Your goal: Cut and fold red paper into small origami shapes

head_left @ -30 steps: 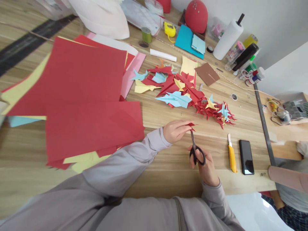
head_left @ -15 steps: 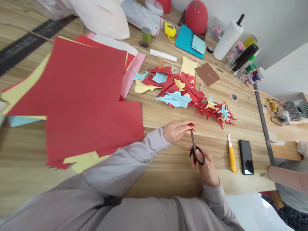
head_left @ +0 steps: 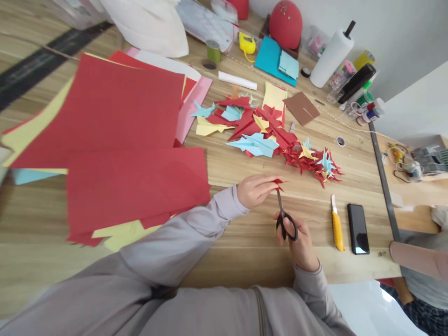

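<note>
Between the fingers of my left hand (head_left: 255, 191) is a small piece of folded red paper (head_left: 279, 181), its pointed ends sticking out past the fingertips. My right hand (head_left: 300, 242) grips a pair of scissors with black handles (head_left: 282, 209). The blades point up at the red paper and meet its lower edge; whether they cut into it cannot be made out. Beyond my hands lies a heap of folded paper shapes (head_left: 255, 122) in red, yellow and light blue, with many small red pointed ones (head_left: 297, 156) at its right end.
Large red paper sheets (head_left: 126, 107) cover the left side. A yellow utility knife (head_left: 337, 228) with its blade out and a black phone (head_left: 358, 228) lie to the right. Behind are a brown square (head_left: 301, 108), a yellow tape measure (head_left: 247, 43) and a white roll (head_left: 332, 58). Another person (head_left: 427, 266) sits at far right.
Hardly anything differs. The scissor handles look slightly closer together; my left hand and the red paper stay in place.
</note>
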Available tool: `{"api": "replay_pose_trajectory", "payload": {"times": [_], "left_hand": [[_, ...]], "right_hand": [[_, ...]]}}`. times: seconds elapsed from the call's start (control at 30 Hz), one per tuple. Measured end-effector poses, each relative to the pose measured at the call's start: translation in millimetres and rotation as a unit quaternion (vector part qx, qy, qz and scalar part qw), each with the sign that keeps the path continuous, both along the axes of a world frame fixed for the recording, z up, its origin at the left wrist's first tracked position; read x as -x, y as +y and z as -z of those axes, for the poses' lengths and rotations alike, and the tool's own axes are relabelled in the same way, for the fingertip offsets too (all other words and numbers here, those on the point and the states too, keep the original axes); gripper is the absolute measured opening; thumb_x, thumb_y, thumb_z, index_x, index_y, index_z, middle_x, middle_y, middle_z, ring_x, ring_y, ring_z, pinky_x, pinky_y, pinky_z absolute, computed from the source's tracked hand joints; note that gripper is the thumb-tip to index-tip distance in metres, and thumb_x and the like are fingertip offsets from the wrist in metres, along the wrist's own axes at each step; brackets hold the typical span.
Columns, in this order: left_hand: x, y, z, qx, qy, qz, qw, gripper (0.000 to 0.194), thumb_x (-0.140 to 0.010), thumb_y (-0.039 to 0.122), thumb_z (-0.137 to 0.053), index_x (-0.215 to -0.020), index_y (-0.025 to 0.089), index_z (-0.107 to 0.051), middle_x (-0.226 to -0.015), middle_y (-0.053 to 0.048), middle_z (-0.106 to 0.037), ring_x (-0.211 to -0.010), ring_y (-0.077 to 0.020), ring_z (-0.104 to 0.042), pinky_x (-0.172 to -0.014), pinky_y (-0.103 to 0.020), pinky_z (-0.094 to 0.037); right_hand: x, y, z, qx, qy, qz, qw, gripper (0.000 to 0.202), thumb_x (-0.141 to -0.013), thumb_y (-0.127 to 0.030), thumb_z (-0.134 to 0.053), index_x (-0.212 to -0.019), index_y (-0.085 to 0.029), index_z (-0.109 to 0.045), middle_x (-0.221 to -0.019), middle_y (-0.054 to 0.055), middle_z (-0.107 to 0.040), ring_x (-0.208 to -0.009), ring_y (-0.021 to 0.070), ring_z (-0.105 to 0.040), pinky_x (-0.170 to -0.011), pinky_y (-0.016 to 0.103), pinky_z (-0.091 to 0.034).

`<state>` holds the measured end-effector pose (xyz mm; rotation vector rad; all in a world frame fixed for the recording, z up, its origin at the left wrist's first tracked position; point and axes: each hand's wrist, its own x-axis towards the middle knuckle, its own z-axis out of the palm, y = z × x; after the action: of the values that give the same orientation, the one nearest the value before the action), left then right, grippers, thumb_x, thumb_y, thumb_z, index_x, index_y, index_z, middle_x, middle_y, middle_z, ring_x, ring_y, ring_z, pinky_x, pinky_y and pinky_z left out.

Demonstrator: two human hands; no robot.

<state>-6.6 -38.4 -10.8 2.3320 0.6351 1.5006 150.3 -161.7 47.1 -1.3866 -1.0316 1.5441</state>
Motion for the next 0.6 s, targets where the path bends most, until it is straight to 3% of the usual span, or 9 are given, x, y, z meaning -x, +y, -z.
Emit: {"api": "replay_pose_trajectory", "payload": {"times": [0.6], "left_hand": [[-0.1, -0.6, -0.1, 0.02, 0.001, 0.007, 1.0, 0.018, -0.088, 0.015, -0.049, -0.098, 0.017, -0.064, -0.114, -0.014, -0.067, -0.1, -0.0168, -0.065, -0.085, -0.03, -0.055]], "right_hand": [[0.5, 1.0, -1.6, -0.011, -0.028, -0.003, 1.0, 0.034, -0.087, -0.046, -0.053, -0.093, -0.016, -0.065, -0.046, -0.004, -0.051, -0.046, 0.0093, -0.039, -0.051, 0.025, -0.031]]}}
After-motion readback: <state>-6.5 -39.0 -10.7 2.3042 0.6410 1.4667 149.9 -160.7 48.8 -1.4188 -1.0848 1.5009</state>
